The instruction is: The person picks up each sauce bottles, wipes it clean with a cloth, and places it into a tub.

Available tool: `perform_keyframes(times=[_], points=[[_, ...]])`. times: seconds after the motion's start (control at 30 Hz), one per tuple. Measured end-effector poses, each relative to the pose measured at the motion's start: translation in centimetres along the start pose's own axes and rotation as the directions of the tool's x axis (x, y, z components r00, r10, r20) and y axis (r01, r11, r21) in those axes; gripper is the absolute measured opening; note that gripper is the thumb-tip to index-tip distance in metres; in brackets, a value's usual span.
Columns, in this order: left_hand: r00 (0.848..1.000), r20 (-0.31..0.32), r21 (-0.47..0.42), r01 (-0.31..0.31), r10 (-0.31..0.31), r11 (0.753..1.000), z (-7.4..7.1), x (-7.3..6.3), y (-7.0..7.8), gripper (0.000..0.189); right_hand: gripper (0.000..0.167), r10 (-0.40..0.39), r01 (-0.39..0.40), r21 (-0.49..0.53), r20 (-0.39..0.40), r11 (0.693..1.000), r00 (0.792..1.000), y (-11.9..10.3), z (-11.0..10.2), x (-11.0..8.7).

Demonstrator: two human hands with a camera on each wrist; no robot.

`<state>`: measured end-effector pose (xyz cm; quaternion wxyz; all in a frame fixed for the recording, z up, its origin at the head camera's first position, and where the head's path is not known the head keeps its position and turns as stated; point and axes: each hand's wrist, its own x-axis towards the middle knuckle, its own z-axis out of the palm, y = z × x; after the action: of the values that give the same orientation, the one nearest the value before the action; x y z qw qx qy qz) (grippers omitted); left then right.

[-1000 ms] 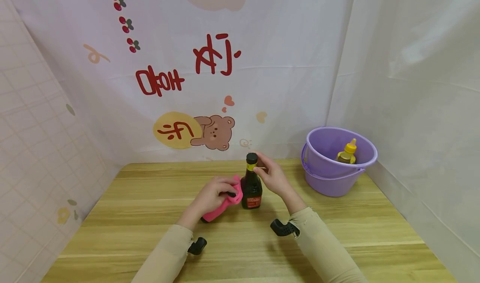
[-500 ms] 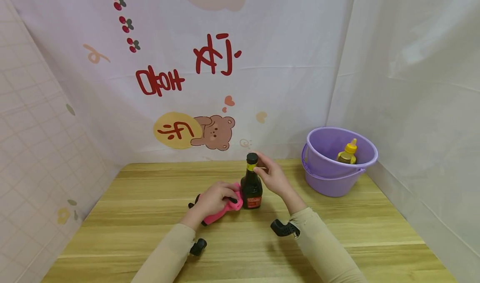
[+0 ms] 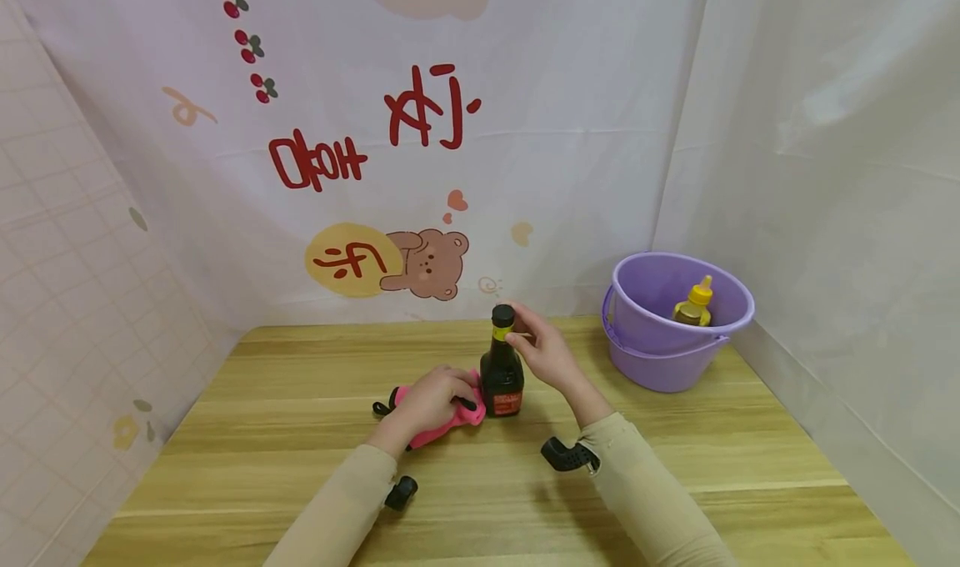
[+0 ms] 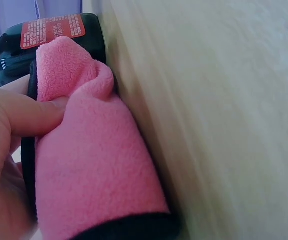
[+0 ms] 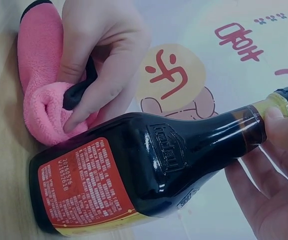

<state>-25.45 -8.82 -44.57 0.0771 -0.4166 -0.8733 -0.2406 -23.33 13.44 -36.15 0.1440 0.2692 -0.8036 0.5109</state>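
A dark sauce bottle with a black cap and a red label stands upright on the table. My right hand grips its neck between thumb and fingers, just under the cap. My left hand pinches a folded pink cloth with black edging and presses it to the bottle's lower left side. In the right wrist view the bunched end of the cloth meets the glass beside the red label. The left fingers are partly hidden behind the cloth in the left wrist view.
A purple bucket with a handle stands at the table's back right. Inside it is a yellow-capped squeeze bottle. The wooden table ends at a printed white curtain behind, with more curtain on both sides.
The left hand and cloth have shifted slightly down along the bottle, and more of the cloth's black-edged left end and loop shows. The right hand keeps its hold on the neck.
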Motion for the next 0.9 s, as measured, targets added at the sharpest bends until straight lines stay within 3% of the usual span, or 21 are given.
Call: perform_keyframes(times=[0.27,0.43,0.57,0.77,0.9], points=[[0.998,0.013,0.044,0.056,-0.057,0.997,0.2,-0.1,-0.2,0.045,0.048,0.022,-0.022,0.002,0.030,1.000,0.999,-0.3,0.0,0.4],[0.998,-0.052,0.050,-0.015,0.018,0.999,0.3,-0.7,-0.5,0.041,0.051,0.042,-0.043,0.017,0.060,0.999,0.997,2.1,0.1,0.8],[0.988,-0.136,0.050,-0.065,0.071,0.997,-0.3,-1.4,-0.4,0.040,0.054,0.053,-0.055,0.033,0.068,0.998,0.996,3.5,0.4,1.1],[0.978,-0.207,0.001,0.012,-0.011,1.000,-1.9,-2.4,0.4,0.038,0.053,0.099,-0.099,-0.005,0.006,0.995,0.995,3.1,0.6,1.3],[0.962,-0.269,-0.029,0.036,-0.042,0.999,-2.7,-2.9,0.9,0.035,0.051,0.130,-0.131,-0.012,-0.055,0.991,0.990,2.9,0.8,1.4]])
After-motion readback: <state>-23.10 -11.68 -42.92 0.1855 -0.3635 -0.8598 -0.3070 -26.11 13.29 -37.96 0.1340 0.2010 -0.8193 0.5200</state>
